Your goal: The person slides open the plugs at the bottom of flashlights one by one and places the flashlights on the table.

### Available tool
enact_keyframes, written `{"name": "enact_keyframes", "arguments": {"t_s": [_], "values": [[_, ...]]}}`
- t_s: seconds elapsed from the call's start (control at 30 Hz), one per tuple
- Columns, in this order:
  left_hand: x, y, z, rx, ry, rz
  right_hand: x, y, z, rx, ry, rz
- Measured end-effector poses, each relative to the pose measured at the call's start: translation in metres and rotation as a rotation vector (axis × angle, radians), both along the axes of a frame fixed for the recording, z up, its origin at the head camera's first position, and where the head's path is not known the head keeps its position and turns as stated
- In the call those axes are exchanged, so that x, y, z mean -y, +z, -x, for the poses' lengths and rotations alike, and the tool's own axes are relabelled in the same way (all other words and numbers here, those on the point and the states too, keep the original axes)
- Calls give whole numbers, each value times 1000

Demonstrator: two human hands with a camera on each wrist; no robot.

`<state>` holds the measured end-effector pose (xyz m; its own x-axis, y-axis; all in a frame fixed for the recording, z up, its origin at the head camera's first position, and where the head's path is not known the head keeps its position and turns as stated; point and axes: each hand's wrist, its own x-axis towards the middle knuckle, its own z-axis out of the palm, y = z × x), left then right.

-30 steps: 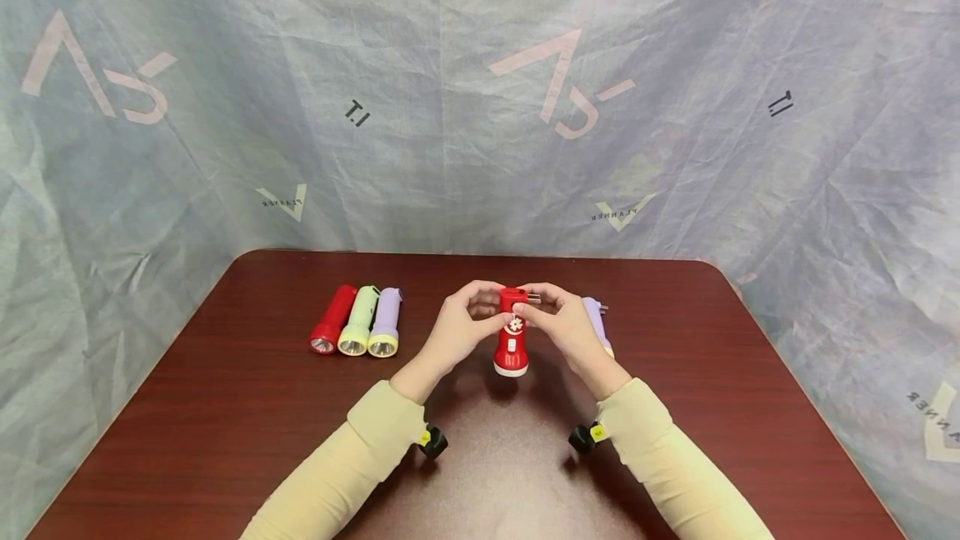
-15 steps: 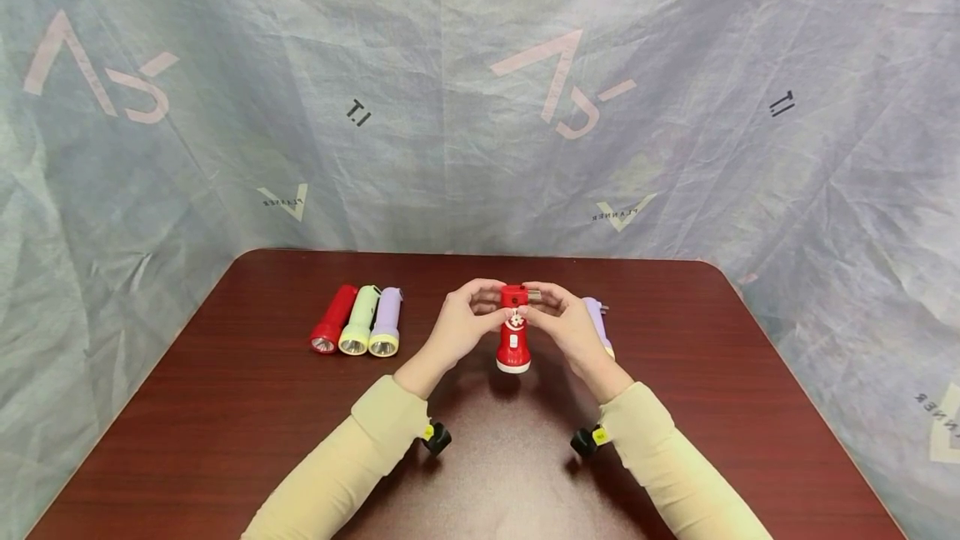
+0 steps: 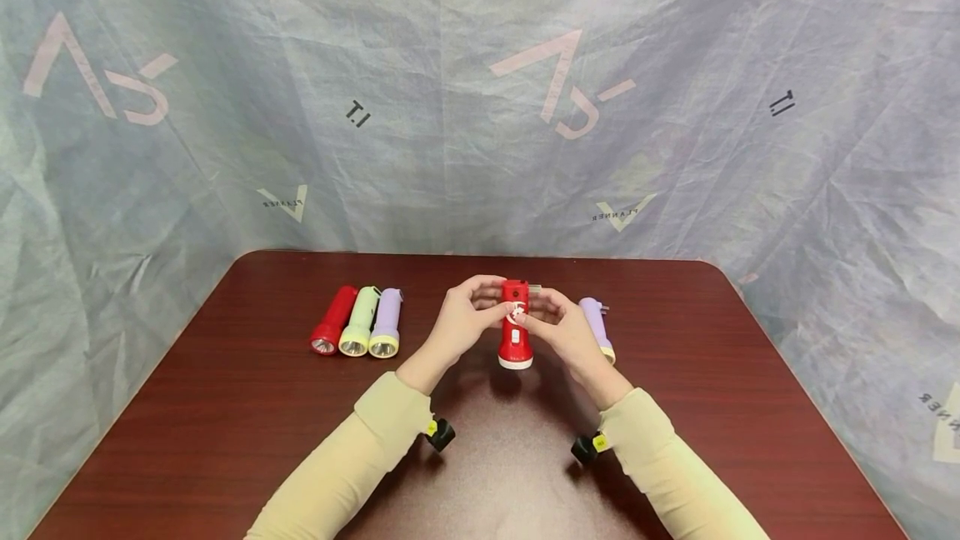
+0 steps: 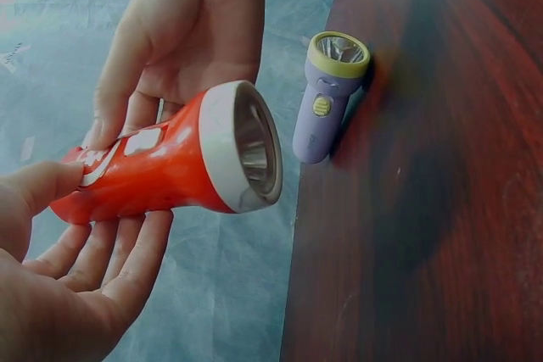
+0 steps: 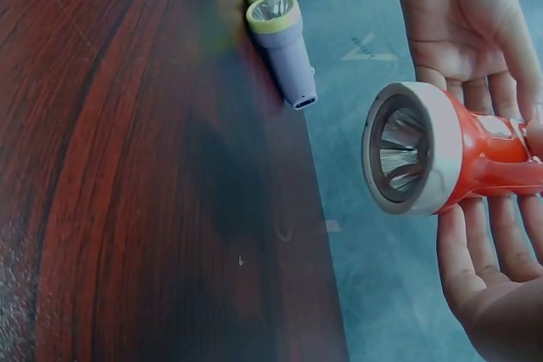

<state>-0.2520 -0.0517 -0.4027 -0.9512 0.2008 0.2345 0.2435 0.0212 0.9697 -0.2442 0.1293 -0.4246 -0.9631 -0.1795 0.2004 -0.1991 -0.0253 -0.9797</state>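
Red flashlight [image 3: 515,344]: raised above the table [image 3: 187,440], lens end [image 3: 516,363] downward, prongs [image 3: 535,288] pointing right.
Left hand [image 3: 467,319]: grasps the flashlight's left side, thumb on its front.
Right hand [image 3: 567,333]: grasps the right side likewise.
Purple flashlight [image 3: 595,323]: on the table, near the right hand.

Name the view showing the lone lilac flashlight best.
The left wrist view: the lone lilac flashlight shows its lens and yellow switch unobstructed. The head view shows it smaller, partly behind the right hand; the right wrist view omits it.
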Motion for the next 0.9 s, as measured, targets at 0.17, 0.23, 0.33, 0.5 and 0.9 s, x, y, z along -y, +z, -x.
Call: {"name": "enact_keyframes", "arguments": {"t_s": [0.17,0.23,0.33,0.5,0.9], "values": [[-1,0,2,22,5,-7,0,2,-2,29,9,-13],[-2,1,2,37,2,-14,-1,2,-2,35,13,-14],[-3,2,1,49,-7,-24,-1,3,-3,36,19,-10],[-4,3,-1,65,-12,-38,0,3,-3,35,12,-3],[-3,-3,0,94,-6,-72,-2,7,-4,104,-2,17]]}}
